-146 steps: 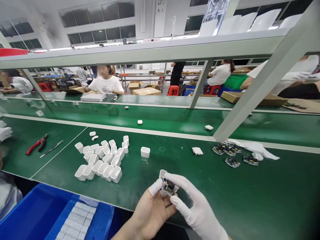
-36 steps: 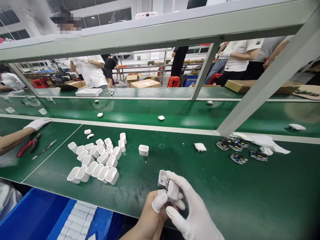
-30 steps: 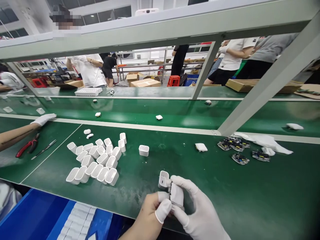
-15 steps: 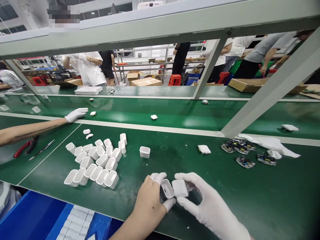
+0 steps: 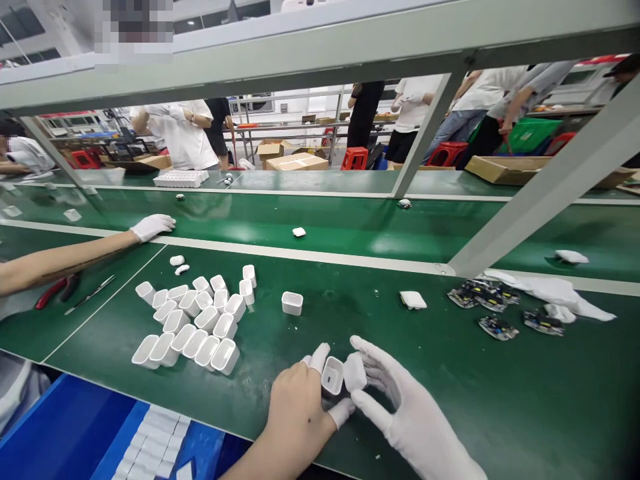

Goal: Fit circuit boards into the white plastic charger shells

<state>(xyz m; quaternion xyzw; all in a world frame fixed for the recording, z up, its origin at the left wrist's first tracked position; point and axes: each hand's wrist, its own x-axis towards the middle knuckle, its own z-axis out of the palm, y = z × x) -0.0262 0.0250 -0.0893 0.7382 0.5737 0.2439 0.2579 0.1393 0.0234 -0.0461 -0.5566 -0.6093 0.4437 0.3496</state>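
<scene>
My left hand [image 5: 299, 408], bare except for white finger cots, pinches an empty white plastic shell [image 5: 333, 375] with its opening facing up. My right hand [image 5: 407, 415], in a white glove, holds a second white piece [image 5: 355, 371] pressed against the shell's right side. Both hands rest low over the green mat [image 5: 450, 393] near its front edge. A cluster of several empty white shells [image 5: 193, 323] lies to the left, and one single shell [image 5: 291, 303] stands behind my hands.
Several small circuit boards [image 5: 493, 311] and a white cloth [image 5: 555, 291] lie at the right. A white cap [image 5: 413, 299] sits mid-mat. A co-worker's gloved hand [image 5: 151, 226] reaches onto the conveyor [image 5: 350, 227] at left. Red pliers [image 5: 53, 291], tweezers [image 5: 90, 303], a blue bin [image 5: 65, 433].
My hands lowered from chest height to the mat, and the shell and the second piece now sit side by side. The co-worker's arm reached further right along the belt.
</scene>
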